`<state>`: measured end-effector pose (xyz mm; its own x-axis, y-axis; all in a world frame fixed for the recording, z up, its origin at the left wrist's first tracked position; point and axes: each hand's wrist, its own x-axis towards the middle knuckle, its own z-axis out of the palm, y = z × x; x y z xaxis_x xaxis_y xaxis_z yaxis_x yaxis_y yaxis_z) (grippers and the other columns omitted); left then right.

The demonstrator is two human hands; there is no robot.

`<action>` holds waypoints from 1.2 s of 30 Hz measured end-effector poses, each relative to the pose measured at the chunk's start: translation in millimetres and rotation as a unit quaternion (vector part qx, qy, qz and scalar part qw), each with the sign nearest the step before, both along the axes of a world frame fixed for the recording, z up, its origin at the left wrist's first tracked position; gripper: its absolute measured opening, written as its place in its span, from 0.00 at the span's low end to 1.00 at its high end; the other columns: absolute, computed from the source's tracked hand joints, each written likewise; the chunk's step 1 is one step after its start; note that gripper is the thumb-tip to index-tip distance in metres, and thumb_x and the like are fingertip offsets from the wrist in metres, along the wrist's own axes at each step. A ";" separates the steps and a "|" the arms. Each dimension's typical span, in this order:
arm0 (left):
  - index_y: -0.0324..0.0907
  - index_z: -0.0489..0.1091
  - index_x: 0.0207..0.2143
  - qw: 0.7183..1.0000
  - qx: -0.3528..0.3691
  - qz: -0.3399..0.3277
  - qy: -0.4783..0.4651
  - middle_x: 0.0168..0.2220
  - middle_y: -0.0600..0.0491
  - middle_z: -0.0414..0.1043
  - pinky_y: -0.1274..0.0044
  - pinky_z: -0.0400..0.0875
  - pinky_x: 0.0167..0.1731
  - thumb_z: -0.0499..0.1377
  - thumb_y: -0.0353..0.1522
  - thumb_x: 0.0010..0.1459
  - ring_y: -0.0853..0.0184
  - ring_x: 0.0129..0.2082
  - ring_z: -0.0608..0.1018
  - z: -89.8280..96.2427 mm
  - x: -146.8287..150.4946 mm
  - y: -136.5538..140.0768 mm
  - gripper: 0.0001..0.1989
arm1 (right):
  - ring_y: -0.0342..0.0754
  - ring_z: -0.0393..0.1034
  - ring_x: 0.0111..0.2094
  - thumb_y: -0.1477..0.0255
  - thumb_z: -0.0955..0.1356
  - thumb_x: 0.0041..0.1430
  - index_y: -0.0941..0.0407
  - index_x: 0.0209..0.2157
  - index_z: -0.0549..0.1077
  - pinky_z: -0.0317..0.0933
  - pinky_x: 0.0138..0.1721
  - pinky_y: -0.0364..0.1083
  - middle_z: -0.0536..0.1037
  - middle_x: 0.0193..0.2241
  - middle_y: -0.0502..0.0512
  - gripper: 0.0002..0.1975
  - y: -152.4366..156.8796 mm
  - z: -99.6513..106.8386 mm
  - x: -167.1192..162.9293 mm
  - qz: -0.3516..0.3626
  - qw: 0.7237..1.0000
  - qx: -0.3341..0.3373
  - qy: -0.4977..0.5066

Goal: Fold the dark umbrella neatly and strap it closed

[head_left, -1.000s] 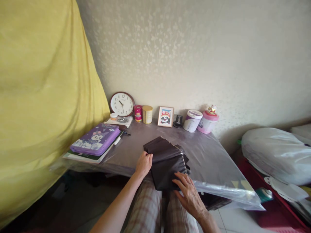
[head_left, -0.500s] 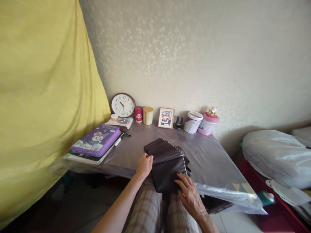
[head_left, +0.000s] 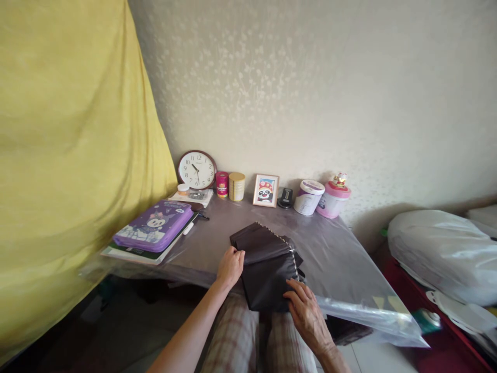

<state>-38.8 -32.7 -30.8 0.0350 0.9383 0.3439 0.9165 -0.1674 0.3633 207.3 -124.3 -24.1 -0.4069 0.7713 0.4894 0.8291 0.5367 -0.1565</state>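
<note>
1. The wall clock point(head_left: 197, 170) shows plain numerals, with 12, 11 and 10 easy to read; the small word on its dial is too fine to make out.
2. Lettering on the red can point(head_left: 222, 185), yellow-lidded can point(head_left: 236, 187) and purple-and-white tub point(head_left: 309, 198) is too small to read. A cartoon panda fills the picture frame point(head_left: 266, 190), and a cartoon character decorates the purple zip case point(head_left: 153, 226).
3. Clear plastic covers the grey desk point(head_left: 337, 248) and overhangs its near edge. A pink-lidded tub point(head_left: 333, 202) carries a small figurine point(head_left: 340, 180).
4. A yellow curtain point(head_left: 77, 155) hangs at left; the wall point(head_left: 310, 77) behind is pale and patterned; a bulging white bag point(head_left: 438, 254) sits at right.
5. The dark folded fabric point(head_left: 267, 282), trimmed with a checked edge, lies across the desk's near edge, above the lap.
6. The left hand point(head_left: 231, 267) is closed, pinching the fabric's left side.
7. The right hand point(head_left: 306, 308) is half open, fingers bent, fingertips at the fabric's lower right; whether it grips cannot be told.
</note>
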 end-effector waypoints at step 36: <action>0.43 0.54 0.58 0.933 -0.097 -0.172 -0.300 0.53 0.47 0.59 0.70 0.57 0.54 0.53 0.29 0.50 0.63 0.53 0.65 0.0 -32.5 -11.2 0.31 | 0.51 0.62 0.49 0.74 0.61 0.60 0.55 0.37 0.72 0.55 0.51 0.53 0.72 0.45 0.57 0.09 120.9 92.2 -40.2 0.040 0.991 0.125 -0.029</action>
<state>-71.3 -43.9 -30.8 0.2010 0.9537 0.2237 0.4432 -0.2922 0.8475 167.2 -3.4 68.1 -0.4945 0.5936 0.6349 0.7861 0.6171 0.0353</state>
